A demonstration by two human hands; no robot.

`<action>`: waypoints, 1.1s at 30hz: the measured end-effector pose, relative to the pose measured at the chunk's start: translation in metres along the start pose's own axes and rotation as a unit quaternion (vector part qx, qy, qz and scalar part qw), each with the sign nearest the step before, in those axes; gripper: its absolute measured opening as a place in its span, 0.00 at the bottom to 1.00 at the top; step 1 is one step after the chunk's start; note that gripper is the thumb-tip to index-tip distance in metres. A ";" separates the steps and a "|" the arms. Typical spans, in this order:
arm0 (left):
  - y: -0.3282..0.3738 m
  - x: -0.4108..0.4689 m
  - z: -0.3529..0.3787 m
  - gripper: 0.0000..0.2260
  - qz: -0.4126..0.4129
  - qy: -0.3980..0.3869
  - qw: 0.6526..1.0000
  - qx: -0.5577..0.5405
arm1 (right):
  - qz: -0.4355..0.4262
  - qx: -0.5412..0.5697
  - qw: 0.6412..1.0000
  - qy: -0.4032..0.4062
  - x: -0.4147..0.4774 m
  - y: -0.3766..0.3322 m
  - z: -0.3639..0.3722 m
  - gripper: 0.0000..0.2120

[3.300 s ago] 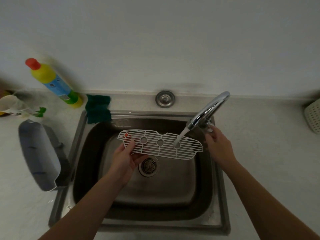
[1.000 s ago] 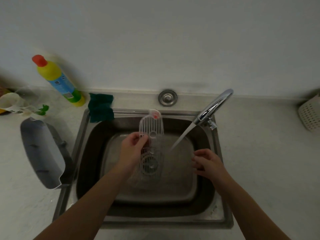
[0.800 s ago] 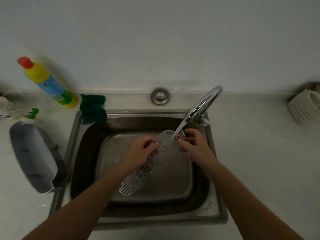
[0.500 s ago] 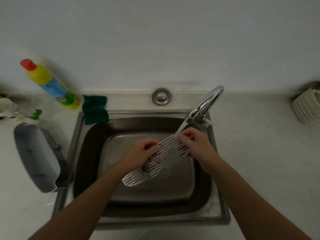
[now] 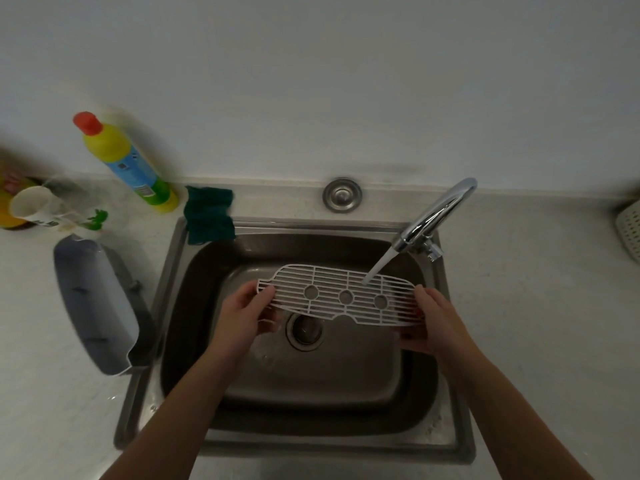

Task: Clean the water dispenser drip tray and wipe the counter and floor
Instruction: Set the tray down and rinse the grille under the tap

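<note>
A white slotted drip tray grate (image 5: 341,296) with three round holes lies level over the steel sink (image 5: 346,410). My left hand (image 5: 242,317) grips its left end and my right hand (image 5: 431,322) grips its right end. Water from the chrome faucet (image 5: 436,216) falls onto the grate's right part. The grey drip tray basin (image 5: 91,306) rests on the counter (image 5: 540,306) left of the sink.
A yellow cleaner bottle with a red cap (image 5: 128,164) stands at the back left beside a dark green cloth (image 5: 207,220) on the sink's rim. A cup and clutter (image 5: 31,206) sit far left. A white basket (image 5: 628,233) is at the right edge.
The grate has turned from a slanted position to level and crosswise under the stream. My hands have shifted from its middle to its two ends. Water keeps running.
</note>
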State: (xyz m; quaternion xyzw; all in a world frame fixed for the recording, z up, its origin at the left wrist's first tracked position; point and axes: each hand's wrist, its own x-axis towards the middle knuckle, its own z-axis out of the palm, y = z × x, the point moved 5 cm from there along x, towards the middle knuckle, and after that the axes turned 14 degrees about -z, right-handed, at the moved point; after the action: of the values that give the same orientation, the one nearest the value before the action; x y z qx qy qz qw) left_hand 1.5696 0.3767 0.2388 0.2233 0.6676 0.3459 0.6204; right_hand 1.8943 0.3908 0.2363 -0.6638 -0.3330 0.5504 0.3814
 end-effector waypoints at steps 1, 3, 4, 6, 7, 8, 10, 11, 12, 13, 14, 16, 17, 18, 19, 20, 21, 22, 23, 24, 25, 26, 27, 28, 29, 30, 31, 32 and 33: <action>0.006 -0.002 0.002 0.07 0.022 -0.005 1.000 0.019 | 0.014 -0.023 1.000 0.005 0.000 0.002 -0.003 0.12; 0.019 -0.003 0.009 0.06 0.076 -0.015 0.993 0.087 | 0.015 -0.028 0.999 0.026 0.000 -0.002 -0.011 0.14; 0.022 -0.003 0.012 0.06 0.096 -0.019 0.988 0.119 | -0.003 -0.022 0.999 0.039 -0.001 -0.007 -0.014 0.14; 0.024 0.002 0.018 0.06 0.108 -0.018 0.983 0.146 | -0.069 -0.018 0.996 0.060 -0.003 -0.025 -0.018 0.13; 0.022 0.006 0.020 0.07 0.102 -0.013 0.984 0.142 | -0.107 -0.026 0.992 0.065 -0.004 -0.035 -0.018 0.13; 0.018 0.010 0.021 0.07 0.088 -0.008 0.988 0.126 | -0.143 -0.038 0.987 0.065 -0.006 -0.045 -0.017 0.12; 0.005 0.021 0.023 0.07 0.029 -0.006 0.998 0.061 | -0.204 -0.070 0.975 0.056 -0.013 -0.063 -0.011 0.09; -0.004 0.026 0.024 0.08 -0.009 -0.012 1.000 0.026 | -0.228 -0.089 0.968 0.049 -0.017 -0.069 -0.007 0.07; -0.013 0.030 0.026 0.08 -0.044 -0.019 0.999 0.000 | -0.248 -0.113 0.961 0.042 -0.020 -0.074 -0.003 0.06; -0.022 0.034 0.026 0.09 -0.074 -0.026 0.997 -0.019 | -0.264 -0.141 0.954 0.039 -0.024 -0.078 0.001 0.07; -0.031 0.037 0.026 0.09 -0.100 -0.032 0.994 -0.034 | -0.274 -0.164 0.947 0.036 -0.026 -0.080 0.006 0.09; -0.044 0.041 0.024 0.10 -0.140 -0.037 0.987 -0.064 | -0.278 -0.169 0.945 0.024 -0.029 -0.078 0.017 0.10; -0.049 0.041 0.020 0.10 -0.155 -0.035 0.983 -0.087 | -0.273 -0.158 0.949 0.012 -0.030 -0.075 0.023 0.10; -0.051 0.041 0.015 0.09 -0.167 -0.028 0.979 -0.116 | -0.264 -0.149 0.953 -0.003 -0.029 -0.071 0.031 0.11; -0.052 0.040 0.008 0.07 -0.175 -0.015 0.974 -0.145 | -0.248 -0.142 0.958 -0.020 -0.027 -0.067 0.039 0.11; -0.053 0.039 -0.001 0.06 -0.176 0.002 0.970 -0.166 | -0.229 -0.134 0.963 -0.036 -0.024 -0.062 0.047 0.10; -0.051 0.038 -0.012 0.06 -0.168 0.020 0.969 -0.177 | -0.213 -0.126 0.968 -0.052 -0.021 -0.059 0.054 0.08; -0.049 0.036 -0.024 0.06 -0.155 0.034 0.971 -0.179 | -0.201 -0.118 0.970 -0.063 -0.018 -0.055 0.060 0.07; -0.045 0.034 -0.035 0.06 -0.137 0.043 0.974 -0.174 | -0.193 -0.111 0.972 -0.072 -0.014 -0.052 0.063 0.06; -0.039 0.031 -0.046 0.07 -0.114 0.046 0.978 -0.168 | -0.183 -0.105 0.974 -0.079 -0.010 -0.049 0.065 0.05; -0.032 0.027 -0.055 0.07 -0.090 0.044 0.981 -0.163 | -0.169 -0.103 0.976 -0.089 -0.005 -0.045 0.066 0.05; -0.025 0.021 -0.061 0.08 -0.066 0.040 0.985 -0.155 | -0.156 -0.113 0.976 -0.100 -0.001 -0.042 0.065 0.05; -0.017 0.015 -0.067 0.08 -0.043 0.039 0.989 -0.136 | -0.147 -0.138 0.974 -0.108 0.005 -0.039 0.062 0.07; -0.008 0.009 -0.071 0.08 -0.021 0.046 0.993 -0.103 | -0.142 -0.175 0.968 -0.109 0.013 -0.036 0.057 0.09; 0.000 0.004 -0.074 0.08 0.002 0.058 0.996 -0.063 | -0.144 -0.219 0.959 -0.104 0.022 -0.035 0.051 0.10; 0.008 -0.001 -0.075 0.07 0.026 0.072 0.997 -0.026 | -0.152 -0.265 0.947 -0.094 0.032 -0.035 0.043 0.11; 0.015 -0.005 -0.074 0.07 0.049 0.085 0.995 0.008 | -0.164 -0.309 0.933 -0.083 0.043 -0.037 0.036 0.11; 0.022 -0.010 -0.073 0.06 0.068 0.098 0.992 0.036 | -0.175 -0.347 0.919 -0.074 0.053 -0.040 0.028 0.11; 0.029 -0.014 -0.072 0.06 0.084 0.108 0.989 0.057 | -0.184 -0.374 0.907 -0.064 0.062 -0.044 0.020 0.10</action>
State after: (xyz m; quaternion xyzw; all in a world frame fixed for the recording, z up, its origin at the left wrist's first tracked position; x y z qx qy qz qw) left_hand 1.4970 0.3725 0.2688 0.2749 0.7286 0.3799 0.4993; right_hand 1.8840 0.4691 0.2431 -0.6480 -0.6544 0.3469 0.1777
